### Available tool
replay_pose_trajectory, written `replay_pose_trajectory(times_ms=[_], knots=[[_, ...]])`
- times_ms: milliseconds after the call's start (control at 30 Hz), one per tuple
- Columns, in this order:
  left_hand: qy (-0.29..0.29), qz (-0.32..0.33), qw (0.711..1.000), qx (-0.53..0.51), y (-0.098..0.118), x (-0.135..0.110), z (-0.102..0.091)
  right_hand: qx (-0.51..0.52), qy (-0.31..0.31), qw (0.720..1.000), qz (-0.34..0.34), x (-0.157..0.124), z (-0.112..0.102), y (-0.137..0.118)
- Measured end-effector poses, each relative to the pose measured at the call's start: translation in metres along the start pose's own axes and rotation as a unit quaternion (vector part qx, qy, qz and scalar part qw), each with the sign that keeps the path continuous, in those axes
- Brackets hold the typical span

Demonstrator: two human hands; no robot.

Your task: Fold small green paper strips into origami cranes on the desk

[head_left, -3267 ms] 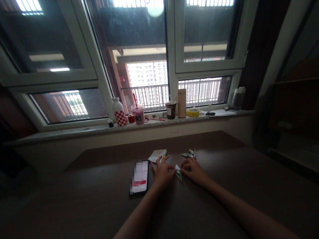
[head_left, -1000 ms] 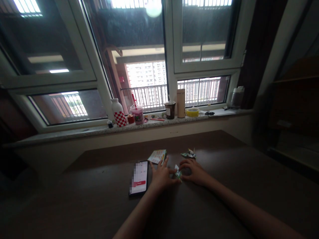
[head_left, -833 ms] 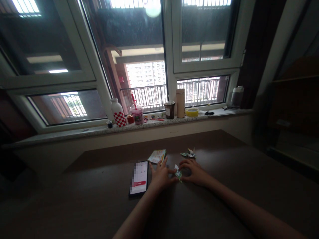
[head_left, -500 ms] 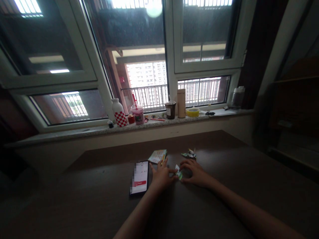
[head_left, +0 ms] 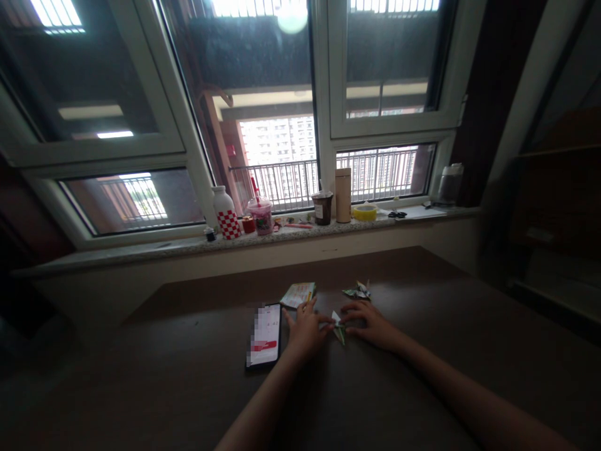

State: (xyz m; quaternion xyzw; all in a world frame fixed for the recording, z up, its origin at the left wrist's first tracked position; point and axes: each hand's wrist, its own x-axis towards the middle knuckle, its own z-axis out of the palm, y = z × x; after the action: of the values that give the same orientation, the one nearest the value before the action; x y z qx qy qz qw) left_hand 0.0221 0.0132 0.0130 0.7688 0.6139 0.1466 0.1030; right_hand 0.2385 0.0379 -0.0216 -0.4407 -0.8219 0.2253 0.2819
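Note:
A small folded piece of patterned paper (head_left: 337,326) lies on the dark brown table (head_left: 188,388) between my two hands. My left hand (head_left: 305,329) pinches its left side, with the other fingers raised. My right hand (head_left: 370,324) presses its fingertips on the paper's right side, fingers bent down. A finished folded paper figure (head_left: 357,290) sits just beyond my right hand. A printed sheet of paper (head_left: 297,294) lies beyond my left hand.
A lit phone (head_left: 265,334) lies flat to the left of my left hand. The stone windowsill (head_left: 141,245) holds a checked bottle (head_left: 226,212), a pink cup (head_left: 261,215), a dark cup (head_left: 322,207), a tall flask (head_left: 343,194) and a tape roll (head_left: 365,212).
Both hands have stayed on the small paper, shifting their fingers slightly. The paper has been pressed flatter against the table and my right fingers have straightened over it.

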Motion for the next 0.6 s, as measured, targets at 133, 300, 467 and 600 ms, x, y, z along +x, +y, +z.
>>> replay_pose_trajectory(times_ms=[133,300,467,600], knots=[[0.021,-0.002,1.000,-0.005,0.000,0.001,0.004,-0.006,0.044,0.999,0.018,0.005,0.008,0.002],[0.042,-0.012,0.999,-0.016,0.003,0.001,0.011,-0.017,0.074,0.996,0.035,0.009,0.016,0.000],[0.056,-0.026,0.997,-0.040,0.006,0.003,0.014,-0.033,0.107,0.992,0.054,0.010,0.020,-0.002],[0.083,-0.037,0.995,-0.050,0.007,0.005,0.017,-0.058,0.106,0.990,0.069,0.010,0.020,-0.006]])
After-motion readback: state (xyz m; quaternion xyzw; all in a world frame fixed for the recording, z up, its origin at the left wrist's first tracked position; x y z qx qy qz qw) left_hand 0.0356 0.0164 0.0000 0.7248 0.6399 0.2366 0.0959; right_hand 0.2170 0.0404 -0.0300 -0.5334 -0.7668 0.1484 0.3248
